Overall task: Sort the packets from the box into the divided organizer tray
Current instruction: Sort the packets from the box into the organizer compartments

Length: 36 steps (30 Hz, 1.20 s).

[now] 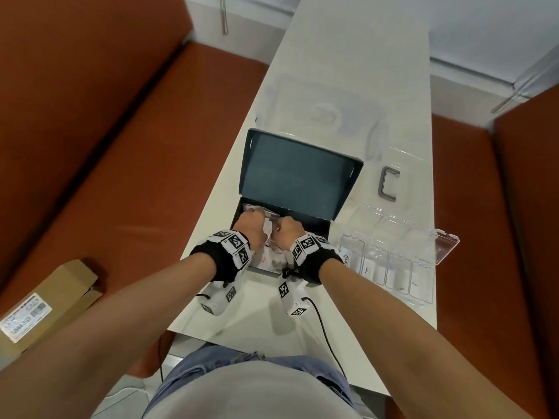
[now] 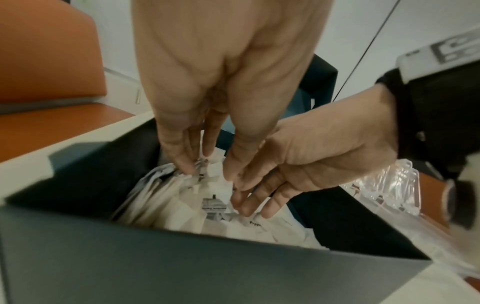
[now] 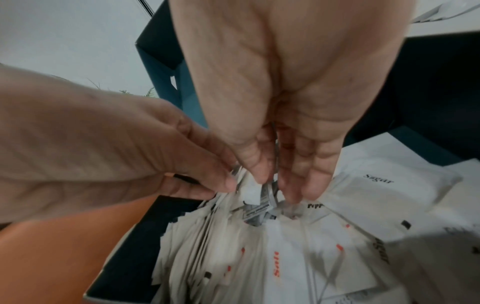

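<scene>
Dark box (image 1: 302,225) sits on the white table (image 1: 348,86), lid (image 1: 295,173) propped up at the back. It is packed with white packets (image 3: 275,257), some printed Salt, Sugar, Pepper. Both hands are inside it. Left hand (image 2: 207,82) has fingers pointing down, tips pinching the upper edges of a bunch of packets. Right hand (image 3: 285,92) likewise, thumb and fingers closing on packet edges; blur hides how firmly. Clear divided organizer tray (image 1: 390,267) lies just right of the box, some compartments holding packets. Cardboard carton (image 1: 45,303) sits on the orange bench (image 1: 136,161) to the left.
</scene>
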{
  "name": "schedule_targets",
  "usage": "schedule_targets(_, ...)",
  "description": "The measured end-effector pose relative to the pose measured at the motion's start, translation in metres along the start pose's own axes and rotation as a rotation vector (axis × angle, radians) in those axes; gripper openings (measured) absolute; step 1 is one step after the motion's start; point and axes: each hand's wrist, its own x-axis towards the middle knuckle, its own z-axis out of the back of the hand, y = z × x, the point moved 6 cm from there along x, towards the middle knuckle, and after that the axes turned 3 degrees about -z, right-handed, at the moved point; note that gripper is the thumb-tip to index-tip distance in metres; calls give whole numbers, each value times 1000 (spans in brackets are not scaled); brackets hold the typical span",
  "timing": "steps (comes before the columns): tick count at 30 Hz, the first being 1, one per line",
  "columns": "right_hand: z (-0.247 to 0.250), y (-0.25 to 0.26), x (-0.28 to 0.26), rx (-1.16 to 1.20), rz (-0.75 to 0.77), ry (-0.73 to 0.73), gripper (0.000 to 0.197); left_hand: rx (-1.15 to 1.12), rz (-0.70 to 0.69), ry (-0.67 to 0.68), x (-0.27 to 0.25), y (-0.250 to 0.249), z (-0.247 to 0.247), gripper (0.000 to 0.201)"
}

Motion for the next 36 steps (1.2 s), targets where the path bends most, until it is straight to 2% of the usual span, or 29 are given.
schedule_targets(3,-3,2,2,75,-12,24,30,-3,29,-42,2,5,3,56)
schedule_targets(5,-7,3,3,132,-6,57,46,32,42,-27,4,8,0,66)
schedule_targets(7,-8,4,3,187,11,58,55,84,25,7,6,10,-6,75)
schedule_targets(9,-7,3,3,249,27,55,54,188,-23,6,7,9,-11,77)
schedule_targets(13,-1,1,0,306,50,42,43,298,-110,-74,9,6,-14,64)
schedule_targets(19,4,-7,-9,300,97,27,30,131,-132,-181,4,9,-11,38)
schedule_targets(23,15,-13,-17,297,130,28,27,143,-139,-160,3,8,-2,36)
schedule_targets(28,33,-21,-30,289,179,15,22,90,-135,-212,-3,5,14,23)
schedule_targets(33,55,-32,-42,347,193,-11,20,10,-114,-318,-20,-2,31,24)
schedule_targets(36,69,-40,-51,413,197,-29,24,-109,-175,-400,-33,-14,47,16)
